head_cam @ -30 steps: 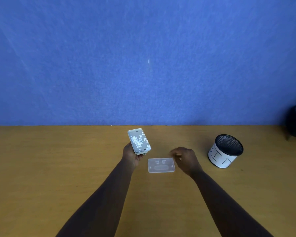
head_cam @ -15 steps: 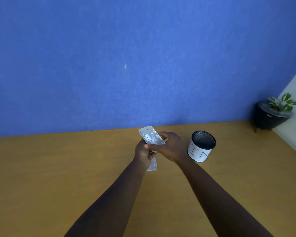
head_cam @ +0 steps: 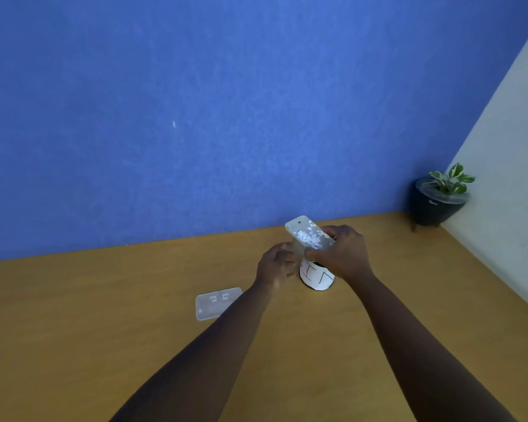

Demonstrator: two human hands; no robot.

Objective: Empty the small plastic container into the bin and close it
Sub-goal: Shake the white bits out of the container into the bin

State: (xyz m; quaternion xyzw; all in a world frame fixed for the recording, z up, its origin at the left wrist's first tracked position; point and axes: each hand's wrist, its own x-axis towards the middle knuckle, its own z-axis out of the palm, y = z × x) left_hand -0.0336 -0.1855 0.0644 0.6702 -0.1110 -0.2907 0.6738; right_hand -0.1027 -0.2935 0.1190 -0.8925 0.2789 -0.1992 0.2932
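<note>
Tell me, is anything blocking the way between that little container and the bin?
Nothing visible does. The container, with its white bits inside, is held by the right hand just above the bin, whose opening the hands mostly hide. The lid lies on the table, off to the left.

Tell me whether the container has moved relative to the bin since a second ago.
Yes. The container has gone right, from well left of the bin to directly above it.

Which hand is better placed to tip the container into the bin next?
Right. The right hand grips the open container directly above the bin, white bits inside. The left hand sits beside it, blurred, its grip unclear. The lid lies apart on the table.
</note>
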